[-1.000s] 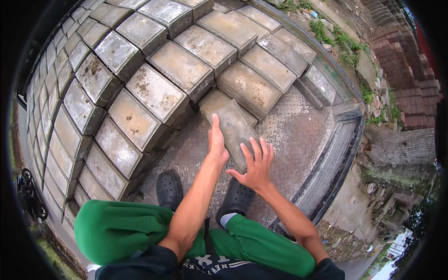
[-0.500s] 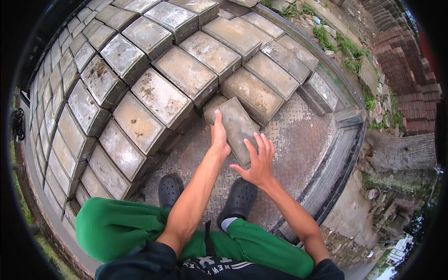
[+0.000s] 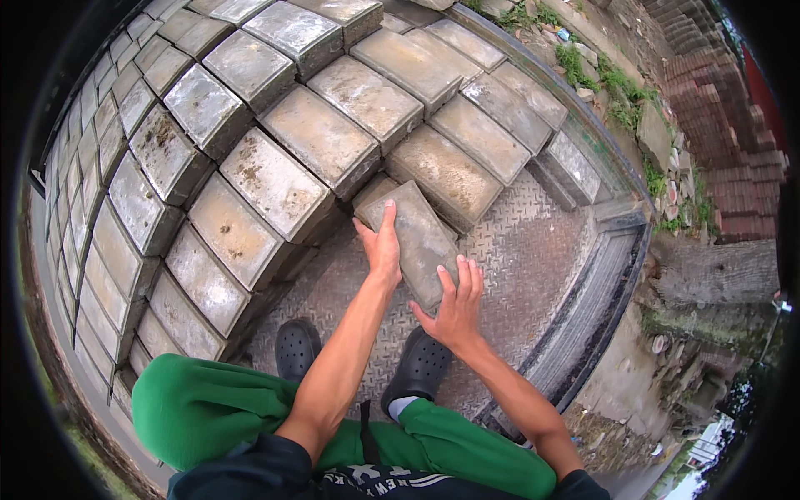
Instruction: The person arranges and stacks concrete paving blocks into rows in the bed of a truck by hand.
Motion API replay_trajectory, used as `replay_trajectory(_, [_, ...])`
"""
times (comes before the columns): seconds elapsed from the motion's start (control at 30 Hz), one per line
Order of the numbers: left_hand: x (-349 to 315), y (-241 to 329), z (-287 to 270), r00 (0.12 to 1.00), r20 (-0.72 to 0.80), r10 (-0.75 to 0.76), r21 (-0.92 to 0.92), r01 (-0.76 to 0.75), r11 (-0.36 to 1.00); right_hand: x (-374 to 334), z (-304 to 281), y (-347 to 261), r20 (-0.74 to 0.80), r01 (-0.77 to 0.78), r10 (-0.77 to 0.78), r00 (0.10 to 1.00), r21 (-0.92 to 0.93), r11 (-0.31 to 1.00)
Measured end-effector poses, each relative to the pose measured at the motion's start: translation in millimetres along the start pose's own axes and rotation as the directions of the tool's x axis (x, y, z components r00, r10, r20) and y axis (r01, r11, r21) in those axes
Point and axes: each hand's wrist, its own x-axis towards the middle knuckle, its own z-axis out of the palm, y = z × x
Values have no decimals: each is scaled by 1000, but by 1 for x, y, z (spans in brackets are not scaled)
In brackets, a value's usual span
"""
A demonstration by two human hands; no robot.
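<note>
A grey concrete paving block (image 3: pixel 423 237) lies at an angle, its far end over another block (image 3: pixel 373 191) and beside a brownish block (image 3: pixel 446 171). My left hand (image 3: pixel 381 252) is at its left side, thumb stretched over the top face and a finger pointing out past the left edge. The other left fingers are mostly hidden. At the block's near right corner is my right hand (image 3: pixel 457 304), fingers spread and fingertips by the edge; whether they press on it I cannot tell.
Stepped rows of paving blocks (image 3: pixel 321 137) rise at the left and far side. Textured metal plate (image 3: pixel 533 250) lies under my dark clogs (image 3: pixel 419 364). A raised rim (image 3: pixel 575 321) bounds it on the right. Beyond stand a tree trunk (image 3: pixel 717 271) and stacked reddish bricks (image 3: pixel 733 142).
A finger of my left hand now shows beyond the block's left edge. My right hand has shifted slightly toward me. The angled block keeps its place among its neighbours; the view has shifted a little.
</note>
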Motion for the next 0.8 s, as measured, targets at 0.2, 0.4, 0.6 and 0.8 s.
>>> replay_trajectory(0.2, [1,5,4,998,3,67,-102,-67,993,9,5,14,-28,37,-35,999,56,998])
replay_trajectory(0.4, [-1,8,14,997,-20,74,-166,-76,983,20,5,39,-23,128,-126,992,142,982])
replay_trajectory(0.6, [2,16,27,973,-223,57,-135,-88,987,50,0,52,71,119,-126,989,93,989])
replay_trajectory(0.8, [2,14,23,979,-202,-26,-13,24,1000,52,-10,43,10,26,-29,1000,204,979])
